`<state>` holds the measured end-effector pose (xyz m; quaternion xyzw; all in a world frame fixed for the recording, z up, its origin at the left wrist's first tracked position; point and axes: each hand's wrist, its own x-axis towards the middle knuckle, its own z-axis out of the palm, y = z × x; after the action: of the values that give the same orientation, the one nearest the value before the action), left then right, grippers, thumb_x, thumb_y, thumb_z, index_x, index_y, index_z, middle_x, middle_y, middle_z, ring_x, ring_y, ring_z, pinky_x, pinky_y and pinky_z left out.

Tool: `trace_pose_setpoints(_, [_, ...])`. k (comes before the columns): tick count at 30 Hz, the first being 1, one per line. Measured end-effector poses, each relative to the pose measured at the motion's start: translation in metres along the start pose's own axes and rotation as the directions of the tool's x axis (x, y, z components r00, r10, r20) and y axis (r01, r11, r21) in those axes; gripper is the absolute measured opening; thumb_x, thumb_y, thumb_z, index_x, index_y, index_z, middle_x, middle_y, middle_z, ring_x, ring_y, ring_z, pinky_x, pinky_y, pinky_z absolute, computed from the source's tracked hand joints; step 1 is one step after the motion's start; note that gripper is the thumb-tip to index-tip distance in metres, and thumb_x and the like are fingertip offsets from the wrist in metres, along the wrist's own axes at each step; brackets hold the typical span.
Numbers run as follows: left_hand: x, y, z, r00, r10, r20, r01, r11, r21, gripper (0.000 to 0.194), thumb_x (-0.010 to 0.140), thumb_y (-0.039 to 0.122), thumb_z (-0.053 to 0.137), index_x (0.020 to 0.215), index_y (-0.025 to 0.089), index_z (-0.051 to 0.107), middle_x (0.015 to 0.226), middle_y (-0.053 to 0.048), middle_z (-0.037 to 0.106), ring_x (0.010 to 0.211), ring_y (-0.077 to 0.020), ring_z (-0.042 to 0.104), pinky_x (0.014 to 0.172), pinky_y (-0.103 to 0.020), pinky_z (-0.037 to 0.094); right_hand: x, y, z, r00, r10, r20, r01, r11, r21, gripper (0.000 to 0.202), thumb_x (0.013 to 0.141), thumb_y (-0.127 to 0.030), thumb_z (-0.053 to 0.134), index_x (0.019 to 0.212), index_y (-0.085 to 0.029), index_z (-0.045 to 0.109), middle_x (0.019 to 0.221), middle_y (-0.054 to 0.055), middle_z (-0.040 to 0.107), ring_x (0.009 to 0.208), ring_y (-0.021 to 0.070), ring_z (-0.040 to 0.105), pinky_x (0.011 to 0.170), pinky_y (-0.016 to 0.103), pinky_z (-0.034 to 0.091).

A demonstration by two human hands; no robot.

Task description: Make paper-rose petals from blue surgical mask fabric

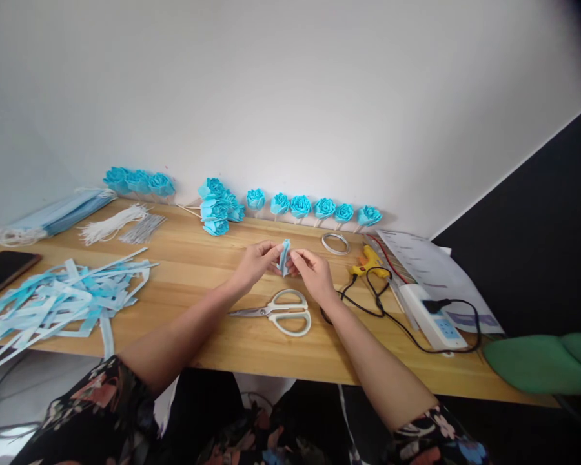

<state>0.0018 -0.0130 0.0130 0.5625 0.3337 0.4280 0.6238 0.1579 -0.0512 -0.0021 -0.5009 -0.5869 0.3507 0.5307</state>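
Between both hands, above the middle of the table, a small folded piece of light blue fabric (285, 257) stands upright. My left hand (259, 263) is closed on its left side, thumb against the front. From the right, my right hand (314, 272) pinches the edge of the same piece with thumb and fingertips. Some fingers of each hand are hidden behind it. Just below the hands lie white-handled scissors (289, 312), blades pointing left. Behind them, a row of blue fabric roses (300, 206) on thin stems leans against the wall.
At left are cut blue and white strips (77, 297), a phone (4, 271), stacked face masks (62, 213), white cords (113, 223) and grey wire pieces (144, 228). At right are a tape roll (336, 243), a yellow glue gun (369, 261), its black cable and a power strip (433, 320).
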Motion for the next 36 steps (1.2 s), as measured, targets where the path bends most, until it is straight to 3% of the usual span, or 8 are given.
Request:
trace_pose_setpoints(5, [0.001,-0.001,-0.001,0.999,0.023,0.026,-0.023,1.0,-0.013,0.043,0.063,0.045,0.078,0.083,0.012,0.061,0.072,-0.003,0.065,0.064,-0.0123,0.062,0.055,-0.023,0.053,-0.001,0.001,-0.001,0.999,-0.033,0.034,0.034,0.999,-0.019,0.03,0.087,-0.047,0.055,0.086,-0.021,0.07,0.074,0.002,0.067,0.064,0.0157,0.061,0.059,0.026,0.05])
trace_pose_setpoints(9, [0.004,-0.005,-0.004,1.0,0.014,-0.018,-0.014,1.0,0.01,0.038,0.064,0.043,0.077,0.079,0.013,0.06,0.065,0.0,0.062,0.053,-0.0091,0.057,0.048,-0.021,0.048,-0.001,-0.001,-0.004,0.996,-0.073,0.045,0.078,0.992,-0.099,0.032,0.088,-0.047,0.053,0.091,-0.022,0.073,0.078,0.003,0.069,0.069,0.0175,0.062,0.062,0.027,0.049])
trace_pose_setpoints(13, [0.006,-0.004,-0.007,0.999,0.016,-0.047,-0.013,0.998,0.065,0.033,0.066,0.041,0.074,0.077,0.014,0.06,0.058,0.004,0.055,0.039,-0.0051,0.044,0.038,-0.019,0.037,0.002,-0.007,-0.011,0.963,-0.253,-0.091,0.22,0.938,-0.269,0.027,0.088,-0.039,0.056,0.104,-0.024,0.071,0.093,0.005,0.069,0.084,0.019,0.063,0.077,0.03,0.05])
trace_pose_setpoints(16, [0.004,-0.001,-0.006,0.999,0.032,-0.032,-0.029,0.994,0.103,0.031,0.067,0.04,0.072,0.078,0.014,0.061,0.06,0.003,0.056,0.04,-0.0048,0.042,0.037,-0.019,0.032,0.004,-0.01,-0.016,0.934,-0.345,-0.099,0.297,0.898,-0.324,0.035,0.087,-0.035,0.059,0.12,-0.026,0.064,0.112,0.006,0.066,0.103,0.0211,0.06,0.094,0.035,0.046])
trace_pose_setpoints(20, [-0.001,0.003,-0.002,0.998,0.066,-0.017,-0.062,0.986,0.153,0.027,0.068,0.038,0.07,0.076,0.014,0.062,0.061,0.002,0.056,0.047,-0.0058,0.044,0.042,-0.018,0.033,0.005,-0.009,-0.016,0.963,-0.267,-0.025,0.245,0.916,-0.317,0.048,0.084,-0.038,0.063,0.13,-0.027,0.057,0.115,0.006,0.066,0.108,0.0219,0.059,0.097,0.036,0.044])
trace_pose_setpoints(23, [-0.001,0.004,-0.001,0.996,0.086,-0.01,-0.084,0.982,0.169,0.026,0.069,0.039,0.069,0.075,0.014,0.063,0.062,0.002,0.058,0.05,-0.0067,0.045,0.045,-0.019,0.033,0.005,-0.006,-0.014,0.986,-0.162,-0.034,0.143,0.938,-0.315,0.035,0.082,-0.041,0.063,0.112,-0.024,0.067,0.098,0.004,0.071,0.09,0.0207,0.064,0.082,0.031,0.048])
trace_pose_setpoints(27, [0.001,0.001,-0.005,0.997,0.071,0.012,-0.072,0.972,0.223,0.028,0.07,0.04,0.068,0.081,0.014,0.069,0.065,-0.001,0.062,0.054,-0.0089,0.048,0.048,-0.02,0.035,0.006,-0.005,-0.014,0.983,-0.161,-0.09,0.126,0.941,-0.314,0.022,0.082,-0.042,0.062,0.08,-0.021,0.07,0.075,0.0,0.068,0.072,0.0177,0.06,0.068,0.027,0.045])
trace_pose_setpoints(36, [0.006,-0.005,-0.012,0.997,0.076,-0.013,-0.067,0.941,0.331,0.023,0.07,0.038,0.068,0.067,0.015,0.072,0.065,-0.002,0.067,0.059,-0.0114,0.053,0.054,-0.021,0.038,0.007,-0.003,-0.017,0.975,-0.167,-0.144,0.124,0.955,-0.27,0.024,0.082,-0.043,0.062,0.08,-0.02,0.067,0.069,-0.001,0.064,0.067,0.0159,0.057,0.065,0.026,0.043])
